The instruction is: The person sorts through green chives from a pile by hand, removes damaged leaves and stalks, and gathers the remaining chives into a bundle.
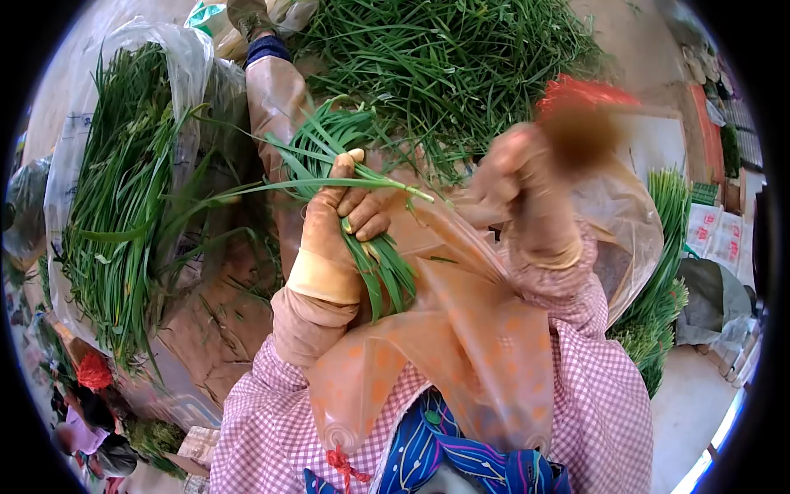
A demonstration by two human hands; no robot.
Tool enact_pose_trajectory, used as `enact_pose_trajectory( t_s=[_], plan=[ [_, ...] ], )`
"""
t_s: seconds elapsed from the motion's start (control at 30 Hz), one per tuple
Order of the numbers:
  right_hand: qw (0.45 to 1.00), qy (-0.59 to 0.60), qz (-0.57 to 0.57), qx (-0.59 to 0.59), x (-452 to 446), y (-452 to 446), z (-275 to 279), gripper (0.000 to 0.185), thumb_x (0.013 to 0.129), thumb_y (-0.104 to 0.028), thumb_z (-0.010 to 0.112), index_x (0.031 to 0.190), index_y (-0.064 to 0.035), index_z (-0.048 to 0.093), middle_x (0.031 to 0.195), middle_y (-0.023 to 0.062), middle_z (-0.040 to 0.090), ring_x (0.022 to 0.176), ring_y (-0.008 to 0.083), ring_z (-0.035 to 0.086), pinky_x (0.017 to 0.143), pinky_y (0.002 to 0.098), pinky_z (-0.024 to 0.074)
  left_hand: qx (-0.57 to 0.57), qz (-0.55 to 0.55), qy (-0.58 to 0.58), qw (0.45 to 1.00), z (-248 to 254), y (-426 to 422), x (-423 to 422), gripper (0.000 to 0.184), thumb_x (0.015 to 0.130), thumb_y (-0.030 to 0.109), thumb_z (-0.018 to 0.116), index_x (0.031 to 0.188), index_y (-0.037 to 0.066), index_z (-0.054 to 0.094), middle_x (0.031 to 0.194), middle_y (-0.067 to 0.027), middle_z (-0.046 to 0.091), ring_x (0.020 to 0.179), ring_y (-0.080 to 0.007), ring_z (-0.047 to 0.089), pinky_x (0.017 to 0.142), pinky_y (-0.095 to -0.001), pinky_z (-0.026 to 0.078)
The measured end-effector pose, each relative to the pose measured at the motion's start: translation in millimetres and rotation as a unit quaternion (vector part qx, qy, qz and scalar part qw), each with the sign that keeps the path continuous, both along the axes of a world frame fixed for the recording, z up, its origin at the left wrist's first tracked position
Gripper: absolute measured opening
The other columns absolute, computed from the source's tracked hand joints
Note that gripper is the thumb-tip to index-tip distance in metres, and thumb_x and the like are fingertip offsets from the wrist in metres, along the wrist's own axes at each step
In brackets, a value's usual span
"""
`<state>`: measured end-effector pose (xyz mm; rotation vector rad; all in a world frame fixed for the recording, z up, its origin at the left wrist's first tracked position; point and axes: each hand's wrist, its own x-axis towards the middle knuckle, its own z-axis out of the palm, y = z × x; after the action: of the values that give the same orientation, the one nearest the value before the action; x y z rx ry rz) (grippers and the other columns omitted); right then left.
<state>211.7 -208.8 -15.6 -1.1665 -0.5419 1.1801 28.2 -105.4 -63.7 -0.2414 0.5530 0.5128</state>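
My left hand [346, 206], in a tan glove with bare fingertips, is closed around a bunch of chives [385, 270]. Leaves stick out above and below the fist, and one loose stalk juts to the right. My right hand [527, 177] is raised on the right, smeared by motion; its fingers cannot be made out clearly. A dark brown blur lies just beside it. Behind that blur is a bundle of red plastic strings [576, 90]. A large heap of loose chives [444, 58] lies in front of me.
On the left, more chives [123, 206] fill a clear plastic bag [62, 198]. Bundled chives [658, 247] stand to the right. A translucent plastic apron [485, 329] covers my lap. Further off are a grey cloth-like item [712, 296] and a red tangle [95, 370].
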Motion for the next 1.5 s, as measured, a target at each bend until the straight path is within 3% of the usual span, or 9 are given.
enact_pose_trajectory(
  t_s=[0.47, 0.53, 0.83, 0.9, 0.97, 1.0, 1.03, 1.3, 1.5],
  plan=[
    [0.872, -0.454, 0.184, 0.010, -21, 9, -12, 0.020, 0.087, -0.021, 0.059, 0.077, -0.0036, 0.060, 0.064, 0.0004, 0.055, 0.057, 0.0088, 0.050, 0.052, 0.0234, 0.0405, 0.055, -0.034, 0.026, 0.998, 0, -5, 2, 0.016, 0.090, 0.021, 0.053, 0.100, 0.009, 0.056, 0.050, 0.0068, 0.024, 0.037, -0.0059, 0.023, 0.034, -0.0203, 0.023],
    [0.984, -0.114, 0.096, -0.095, -20, -3, 9, 0.017, 0.088, -0.019, 0.058, 0.081, -0.0036, 0.059, 0.060, -0.0004, 0.052, 0.054, 0.0096, 0.049, 0.051, 0.0235, 0.0412, 0.034, -0.030, 0.024, 0.999, -3, -4, 2, 0.016, 0.091, 0.021, 0.052, 0.100, 0.009, 0.056, 0.050, 0.0067, 0.024, 0.037, -0.0060, 0.024, 0.034, -0.0205, 0.023],
    [0.953, -0.261, 0.009, 0.156, -47, 14, -33, 0.019, 0.086, -0.004, 0.056, 0.105, -0.0047, 0.056, 0.094, 0.0063, 0.059, 0.082, 0.0142, 0.058, 0.069, 0.0264, 0.0486, 0.038, -0.049, -0.032, 0.998, 6, -2, -1, 0.018, 0.093, 0.019, 0.045, 0.097, 0.008, 0.058, 0.052, 0.0062, 0.032, 0.037, -0.0054, 0.027, 0.035, -0.0204, 0.022],
    [0.989, 0.023, 0.105, 0.099, -61, 18, -35, 0.019, 0.085, -0.007, 0.057, 0.104, -0.0057, 0.058, 0.091, 0.0104, 0.061, 0.080, 0.0182, 0.061, 0.070, 0.0290, 0.0501, 0.122, -0.090, 0.218, 0.964, 30, -4, 11, 0.022, 0.096, 0.019, 0.038, 0.099, 0.005, 0.055, 0.055, 0.0042, 0.032, 0.042, -0.0049, 0.031, 0.036, -0.0191, 0.025],
    [0.914, 0.380, 0.133, 0.050, -47, 19, -35, 0.019, 0.085, -0.010, 0.059, 0.103, -0.0068, 0.060, 0.087, 0.0145, 0.062, 0.077, 0.0222, 0.063, 0.070, 0.0316, 0.0517, 0.060, -0.102, -0.159, 0.980, -9, 4, 1, 0.019, 0.096, 0.017, 0.037, 0.087, 0.007, 0.050, 0.056, 0.0033, 0.033, 0.041, -0.0056, 0.030, 0.037, -0.0198, 0.026],
    [0.995, 0.036, 0.046, 0.083, -45, 14, -31, 0.016, 0.085, -0.010, 0.060, 0.100, -0.0066, 0.061, 0.084, 0.0135, 0.063, 0.078, 0.0223, 0.063, 0.071, 0.0317, 0.0517, 0.078, -0.109, -0.115, 0.984, -5, 3, -1, 0.020, 0.096, 0.018, 0.037, 0.082, 0.009, 0.046, 0.056, 0.0031, 0.032, 0.041, -0.0060, 0.030, 0.038, -0.0201, 0.026],
    [0.946, -0.308, -0.041, 0.097, -39, 12, -19, 0.014, 0.084, -0.011, 0.061, 0.097, -0.0065, 0.062, 0.080, 0.0126, 0.064, 0.079, 0.0224, 0.063, 0.071, 0.0318, 0.0516, 0.097, -0.110, -0.064, 0.987, -2, 2, -3, 0.022, 0.096, 0.019, 0.036, 0.077, 0.010, 0.042, 0.057, 0.0028, 0.032, 0.041, -0.0063, 0.029, 0.038, -0.0203, 0.027],
    [0.570, -0.747, -0.315, -0.133, 124, -144, 126, 0.021, 0.086, -0.018, 0.055, 0.099, -0.0020, 0.060, 0.084, 0.0153, 0.063, 0.075, 0.0287, 0.061, 0.068, 0.0363, 0.0489, 0.148, -0.157, -0.005, 0.977, 5, 25, -52, 0.026, 0.095, 0.021, 0.042, 0.114, 0.007, 0.053, 0.053, 0.0053, 0.028, 0.040, -0.0056, 0.026, 0.036, -0.0212, 0.026],
    [0.321, -0.800, -0.108, -0.495, 274, -269, 129, 0.019, 0.088, -0.017, 0.048, 0.096, -0.0027, 0.059, 0.081, 0.0188, 0.062, 0.069, 0.0331, 0.058, 0.063, 0.0389, 0.0472, 0.170, -0.262, 0.127, 0.941, 21, 26, -93, 0.023, 0.085, 0.024, 0.061, 0.102, 0.009, 0.059, 0.049, 0.0066, 0.026, 0.038, -0.0059, 0.024, 0.036, -0.0205, 0.023]
  ],
)
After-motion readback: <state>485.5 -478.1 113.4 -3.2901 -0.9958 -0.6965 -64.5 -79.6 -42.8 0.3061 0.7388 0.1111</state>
